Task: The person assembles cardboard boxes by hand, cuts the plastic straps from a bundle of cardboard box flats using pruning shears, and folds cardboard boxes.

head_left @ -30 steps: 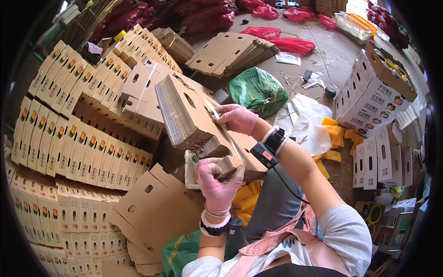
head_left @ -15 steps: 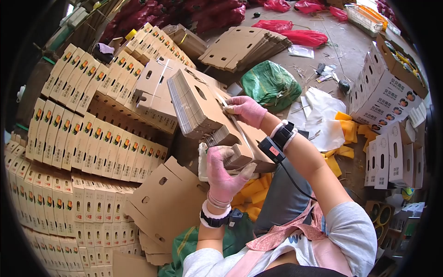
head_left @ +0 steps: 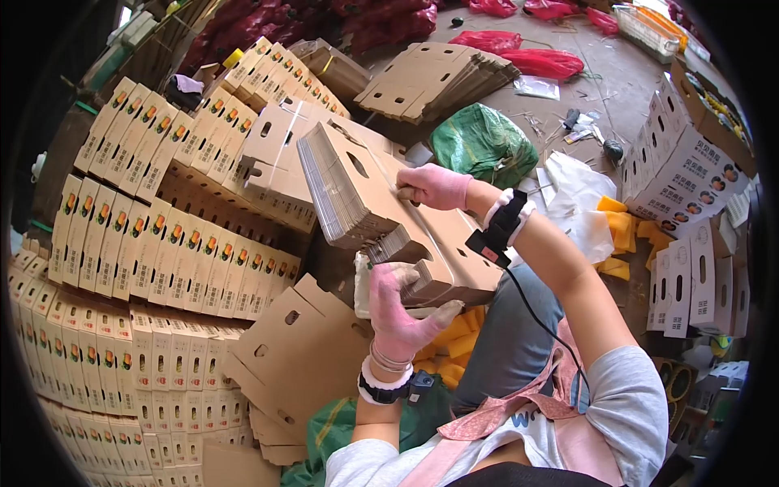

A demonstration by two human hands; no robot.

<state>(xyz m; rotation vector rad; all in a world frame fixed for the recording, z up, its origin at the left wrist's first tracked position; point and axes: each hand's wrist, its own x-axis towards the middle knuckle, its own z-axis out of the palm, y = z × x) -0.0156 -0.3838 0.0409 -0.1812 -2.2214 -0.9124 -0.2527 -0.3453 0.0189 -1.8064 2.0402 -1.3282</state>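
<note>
The bundle of flat cardboard tilts beside the person's knee. The left hand spreads thumb and fingers wide at its near end; the right hand curls closed on its top, apparently over the strap.

L hand half-open, R hand curled

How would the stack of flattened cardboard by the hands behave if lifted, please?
The cardboard stack would probably feel stiff and rather heavy for its size, given its many flat, closely packed layers. They might shift slightly, as their edges look uneven at the notch near the left hand. Rolling seems unlikely, with those broad, flat faces.
</note>
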